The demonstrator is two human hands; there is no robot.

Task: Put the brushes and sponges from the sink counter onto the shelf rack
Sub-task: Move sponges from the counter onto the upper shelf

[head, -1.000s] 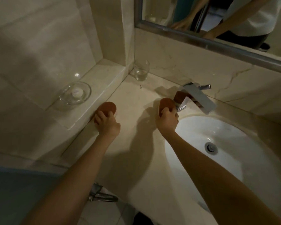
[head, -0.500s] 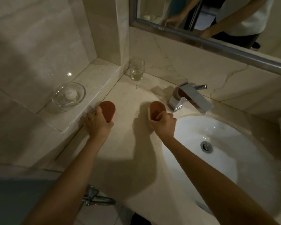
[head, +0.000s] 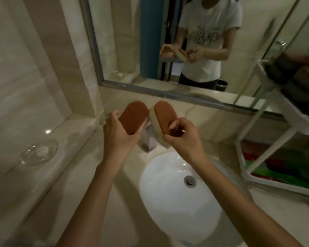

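while both sponges are up off the counter, the left hand (head: pixel 118 132) grips one brown-topped sponge (head: pixel 132 116) by its near end, thumb on one edge and fingers under the other, and the right hand (head: pixel 184 138) pinches a second sponge (head: pixel 165 116), brown scouring face over a pale foam body, at its near end. they sit side by side, almost touching, above the faucet (head: pixel 148 139) at 12 o'clock from the sink basin (head: pixel 177 202). i judge them light, soft and squashy, the foam possibly damp, so a gentle hold across the long edges should do; a tip pinch may let them droop or twist. the white shelf rack (head: pixel 252 122) stands at 3 o'clock, well apart, with a glass soap dish (head: pixel 38 152) at 9 o'clock.
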